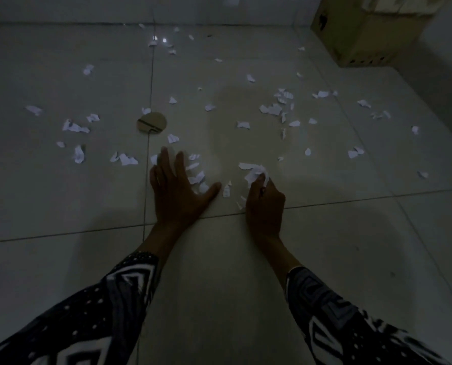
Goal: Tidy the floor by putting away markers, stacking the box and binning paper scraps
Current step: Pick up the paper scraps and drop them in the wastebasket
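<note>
Several white paper scraps (271,109) lie scattered over the pale tiled floor (61,193). My left hand (178,189) lies flat on the floor with fingers spread, touching a small cluster of scraps (197,175) beside its thumb. My right hand (264,200) has its fingers curled round a bunch of paper scraps (256,172) just above the floor. A brown cardboard box (367,30) stands at the far right against the wall. No markers are visible.
A round cardboard disc (151,123) lies on the floor beyond my left hand. A wall runs along the back and another down the right side. The scene is dim. Patterned sleeves cover both forearms.
</note>
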Demonstrator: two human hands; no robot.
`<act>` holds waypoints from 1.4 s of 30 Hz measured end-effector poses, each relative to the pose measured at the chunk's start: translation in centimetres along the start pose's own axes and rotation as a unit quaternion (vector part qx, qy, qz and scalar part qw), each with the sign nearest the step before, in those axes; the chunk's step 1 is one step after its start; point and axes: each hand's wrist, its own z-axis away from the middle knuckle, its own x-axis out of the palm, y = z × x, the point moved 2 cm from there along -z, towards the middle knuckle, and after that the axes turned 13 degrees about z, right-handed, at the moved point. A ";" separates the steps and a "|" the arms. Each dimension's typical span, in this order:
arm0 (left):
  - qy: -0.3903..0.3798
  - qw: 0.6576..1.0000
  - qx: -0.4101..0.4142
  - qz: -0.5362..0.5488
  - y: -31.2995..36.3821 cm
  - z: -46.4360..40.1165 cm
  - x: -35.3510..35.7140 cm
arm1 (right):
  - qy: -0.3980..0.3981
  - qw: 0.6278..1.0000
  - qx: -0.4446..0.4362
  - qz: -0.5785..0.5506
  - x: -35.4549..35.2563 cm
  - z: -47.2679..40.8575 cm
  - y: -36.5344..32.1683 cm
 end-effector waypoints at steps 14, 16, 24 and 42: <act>-0.075 0.991 0.072 0.084 0.2 -3.5 1.6 | -0.030 1.000 -0.005 -0.001 -0.3 -0.1 -0.6; -0.085 0.984 0.111 0.114 0.9 -2.8 1.4 | -0.031 1.000 -0.002 0.000 -0.4 -0.1 -0.7; -0.204 0.947 0.200 0.147 2.5 0.4 1.6 | 0.031 0.999 0.028 -0.032 -0.8 0.0 -0.9; -0.158 0.953 0.255 0.049 4.2 -0.3 2.8 | 0.039 0.999 0.015 0.027 -0.6 0.3 -1.0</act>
